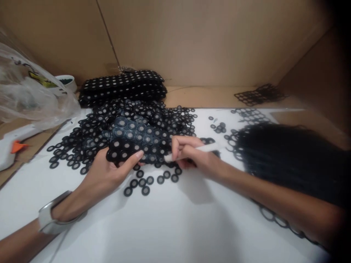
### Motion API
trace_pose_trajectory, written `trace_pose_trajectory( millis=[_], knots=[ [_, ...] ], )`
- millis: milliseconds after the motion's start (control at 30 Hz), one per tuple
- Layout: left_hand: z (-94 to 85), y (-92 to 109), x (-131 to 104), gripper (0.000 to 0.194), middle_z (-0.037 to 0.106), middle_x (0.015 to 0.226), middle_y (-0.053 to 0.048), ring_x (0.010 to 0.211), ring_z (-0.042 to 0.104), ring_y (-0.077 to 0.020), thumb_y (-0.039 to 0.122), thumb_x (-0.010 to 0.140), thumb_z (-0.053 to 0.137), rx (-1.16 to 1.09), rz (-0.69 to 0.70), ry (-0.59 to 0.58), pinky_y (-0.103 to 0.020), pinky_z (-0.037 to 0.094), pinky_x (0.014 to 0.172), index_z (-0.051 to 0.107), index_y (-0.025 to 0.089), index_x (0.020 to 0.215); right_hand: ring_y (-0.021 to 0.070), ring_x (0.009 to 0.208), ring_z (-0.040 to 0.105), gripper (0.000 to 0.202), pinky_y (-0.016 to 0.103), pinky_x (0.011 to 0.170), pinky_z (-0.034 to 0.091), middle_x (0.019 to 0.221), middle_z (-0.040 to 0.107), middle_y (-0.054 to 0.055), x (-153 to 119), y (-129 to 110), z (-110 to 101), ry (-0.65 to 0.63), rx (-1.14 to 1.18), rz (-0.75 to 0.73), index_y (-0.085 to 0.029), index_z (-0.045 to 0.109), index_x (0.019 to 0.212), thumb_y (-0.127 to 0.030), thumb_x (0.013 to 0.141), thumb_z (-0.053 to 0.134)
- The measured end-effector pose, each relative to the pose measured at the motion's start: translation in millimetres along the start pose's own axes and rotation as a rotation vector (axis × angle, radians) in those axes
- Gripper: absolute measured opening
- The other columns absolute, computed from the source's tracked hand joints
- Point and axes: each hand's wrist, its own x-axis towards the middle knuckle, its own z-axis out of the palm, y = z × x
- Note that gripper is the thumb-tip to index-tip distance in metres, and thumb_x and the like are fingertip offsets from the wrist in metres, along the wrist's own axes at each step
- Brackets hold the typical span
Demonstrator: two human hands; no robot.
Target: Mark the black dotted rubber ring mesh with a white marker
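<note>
White table: ring pile, stacked sheets, bag beyond hands.

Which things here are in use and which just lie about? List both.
In use: left hand holding the black ring sheet; right hand gripping the white stick; loose rings.
Lying about: glue gun, plastic bag, stacked sheets, empty mesh.

Black rings with pale grey centres, black sheets dotted white, white stick, white surface, brown cardboard walls, silver-grey wristband, white glue gun with orange trigger, black mesh offcut.
</note>
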Motion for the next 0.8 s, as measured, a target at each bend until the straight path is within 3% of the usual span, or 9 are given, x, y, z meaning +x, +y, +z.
trace_pose_trajectory(
  millis=[267, 467, 633, 800],
  knots=[
    [-2.4, 2.0, -2.0, 0.035, 0.081, 0.093, 0.001, 0.091, 0.075, -0.0243, 0.059, 0.093, 0.076, -0.029, 0.045, 0.000, -0.031, 0.059, 0.078, 0.078, 0.025, 0.084, 0.0114, 0.050, 0.044, 0.014, 0.022, 0.047, 0.031, 0.054, 0.051, -0.004, -1.1, 7.3, -8.1, 0.003, -0.051, -0.036, -0.019, 0.060, 0.073, -0.020, 0.083, 0.052],
    [-1.7, 1.6, -0.5, 0.035, 0.078, 0.082, 0.001, 0.080, 0.072, -0.0225, 0.057, 0.093, 0.076, -0.045, 0.145, 0.052, -0.031, 0.059, 0.077, 0.077, 0.026, 0.077, 0.0139, 0.071, 0.066, 0.011, 0.022, 0.062, 0.048, 0.078, 0.071, 0.001, -3.6, 7.8, -3.6, -0.085, -0.182, 0.006, -0.018, 0.069, 0.095, -0.018, 0.090, 0.059],
    [-0.7, -3.2, 2.5, 0.033, 0.078, 0.083, 0.001, 0.085, 0.074, -0.0232, 0.052, 0.096, 0.073, -0.114, 0.140, 0.095, -0.031, 0.060, 0.081, 0.076, 0.025, 0.078, 0.0108, 0.050, 0.044, 0.011, 0.021, 0.048, 0.031, 0.053, 0.052, -0.004, -4.8, -0.8, -9.0, 0.032, 0.019, -0.016, -0.019, 0.061, 0.074, -0.020, 0.083, 0.054],
    [-4.4, -13.8, 5.6, 0.032, 0.064, 0.059, 0.001, 0.080, 0.074, -0.0258, 0.050, 0.096, 0.073, -0.119, 0.143, 0.087, -0.034, 0.062, 0.076, 0.075, 0.024, 0.077, 0.0104, 0.051, 0.038, 0.010, 0.022, 0.048, 0.026, 0.055, 0.050, -0.004, -5.7, 0.5, -14.9, 0.032, 0.032, 0.001, -0.019, 0.060, 0.075, -0.020, 0.083, 0.055]
  ],
)
